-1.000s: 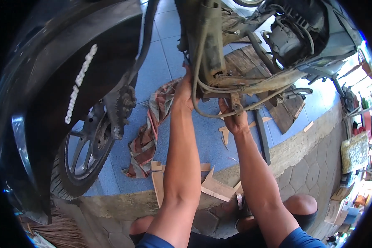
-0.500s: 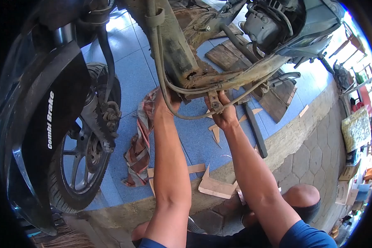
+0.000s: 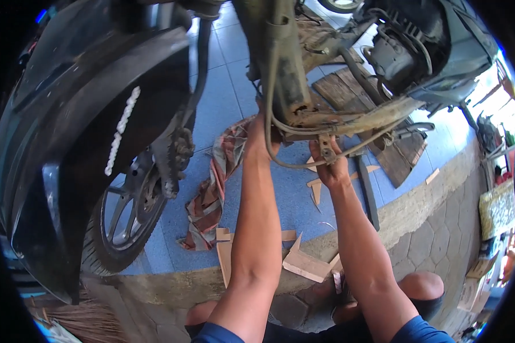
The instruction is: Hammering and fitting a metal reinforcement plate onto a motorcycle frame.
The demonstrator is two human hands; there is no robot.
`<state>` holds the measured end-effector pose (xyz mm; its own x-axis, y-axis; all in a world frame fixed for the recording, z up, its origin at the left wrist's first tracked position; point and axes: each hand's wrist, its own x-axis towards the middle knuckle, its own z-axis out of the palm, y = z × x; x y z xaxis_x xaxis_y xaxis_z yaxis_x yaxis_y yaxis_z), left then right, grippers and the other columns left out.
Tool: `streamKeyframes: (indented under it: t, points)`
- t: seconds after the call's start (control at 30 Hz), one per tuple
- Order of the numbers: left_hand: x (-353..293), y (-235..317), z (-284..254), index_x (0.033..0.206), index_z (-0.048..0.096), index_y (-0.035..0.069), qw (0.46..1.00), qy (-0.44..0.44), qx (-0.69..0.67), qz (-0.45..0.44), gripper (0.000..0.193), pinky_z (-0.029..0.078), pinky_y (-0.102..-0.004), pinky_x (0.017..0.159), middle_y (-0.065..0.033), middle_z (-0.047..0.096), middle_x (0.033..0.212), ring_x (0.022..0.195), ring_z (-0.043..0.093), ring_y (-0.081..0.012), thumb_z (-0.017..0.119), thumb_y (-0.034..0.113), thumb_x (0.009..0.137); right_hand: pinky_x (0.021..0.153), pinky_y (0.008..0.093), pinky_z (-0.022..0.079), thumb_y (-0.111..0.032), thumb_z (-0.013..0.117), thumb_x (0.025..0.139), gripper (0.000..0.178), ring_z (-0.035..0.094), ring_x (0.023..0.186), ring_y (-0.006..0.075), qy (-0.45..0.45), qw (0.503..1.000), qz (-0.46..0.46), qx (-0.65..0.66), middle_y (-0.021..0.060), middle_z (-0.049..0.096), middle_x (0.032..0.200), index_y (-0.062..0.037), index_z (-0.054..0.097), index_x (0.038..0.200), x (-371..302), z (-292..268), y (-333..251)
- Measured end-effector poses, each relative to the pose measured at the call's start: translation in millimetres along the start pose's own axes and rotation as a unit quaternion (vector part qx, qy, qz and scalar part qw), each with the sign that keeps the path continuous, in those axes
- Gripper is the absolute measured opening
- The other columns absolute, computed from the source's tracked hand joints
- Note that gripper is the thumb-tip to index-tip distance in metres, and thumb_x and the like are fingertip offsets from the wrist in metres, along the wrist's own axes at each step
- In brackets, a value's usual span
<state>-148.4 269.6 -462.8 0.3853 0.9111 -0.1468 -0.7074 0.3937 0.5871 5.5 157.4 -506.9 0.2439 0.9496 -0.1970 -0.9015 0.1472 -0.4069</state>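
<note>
A stripped motorcycle's rusty frame crosses the upper view, its thick down tube ending in a corroded, holed lower end. My left hand reaches up beside that end, behind a looping cable; its fingers are hidden by the tube. Under the frame rail, my right hand is closed around a small metal bracket that hangs down, with fingers on both sides of it. Whatever lies behind the bracket cannot be seen. Both arms are stretched forward.
At left stand the dark front fender and front wheel. A crumpled striped cloth and cut cardboard pieces lie on blue tiles. Wooden boards and a dark flat bar are at right, near the concrete edge.
The view has shifted, so the motorcycle and my arms sit further right and the fender fills more of the left. Both hands keep nearly the same places under the frame.
</note>
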Motion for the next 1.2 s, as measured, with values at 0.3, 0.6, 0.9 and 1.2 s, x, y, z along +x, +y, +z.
streamKeyframes:
  t: [0.3, 0.6, 0.9, 1.2]
  points:
    - [-8.3, -0.3, -5.0, 0.123, 0.058, -0.001, 0.998, 0.032, 0.022, -0.048, 0.080, 0.053, -0.0403, 0.060, -0.0119, 0.064, 0.105, 0.079, 0.065, -0.0227, 0.052, 0.070, 0.087, 0.096, 0.0394, 0.052, -0.024, 0.051, 0.101, 0.030, 0.060, 0.107, 0.0221, 0.002, 1.000, -0.009, -0.019, 0.0100, 0.061, 0.116, -0.0036, 0.054, 0.123, 2.6, -9.6, -2.7]
    - [-16.8, 17.2, 11.7, 0.114, 0.065, 0.004, 0.998, 0.015, -0.012, -0.058, 0.058, 0.057, -0.0333, 0.069, -0.0108, 0.070, 0.099, 0.081, 0.069, -0.0174, 0.047, 0.056, 0.096, 0.101, 0.0338, 0.050, -0.017, 0.055, 0.099, 0.029, 0.059, 0.114, 0.0229, -0.005, 1.000, -0.011, -0.021, 0.0135, 0.061, 0.123, 0.0014, 0.056, 0.122, 1.2, -7.4, -2.9]
    - [-13.2, 14.8, 3.7, 0.117, 0.062, 0.001, 0.997, -0.004, -0.068, -0.047, 0.050, 0.056, -0.0335, 0.075, -0.0107, 0.069, 0.108, 0.088, 0.068, -0.0167, 0.046, 0.046, 0.100, 0.100, 0.0347, 0.051, -0.015, 0.060, 0.096, 0.031, 0.060, 0.114, 0.0233, -0.022, 0.999, -0.013, -0.025, 0.0143, 0.062, 0.124, 0.0020, 0.057, 0.122, 8.1, -18.8, -1.9]
    - [-13.3, 11.9, 12.8, 0.125, 0.057, 0.000, 0.994, 0.017, -0.065, -0.085, 0.051, 0.050, -0.0395, 0.094, -0.0128, 0.065, 0.118, 0.107, 0.062, -0.0238, 0.050, 0.044, 0.099, 0.096, 0.0355, 0.053, -0.021, 0.052, 0.101, 0.029, 0.061, 0.105, 0.0224, 0.035, 0.998, -0.005, -0.050, 0.0113, 0.062, 0.116, -0.0008, 0.057, 0.121, 1.6, -18.7, -12.8]
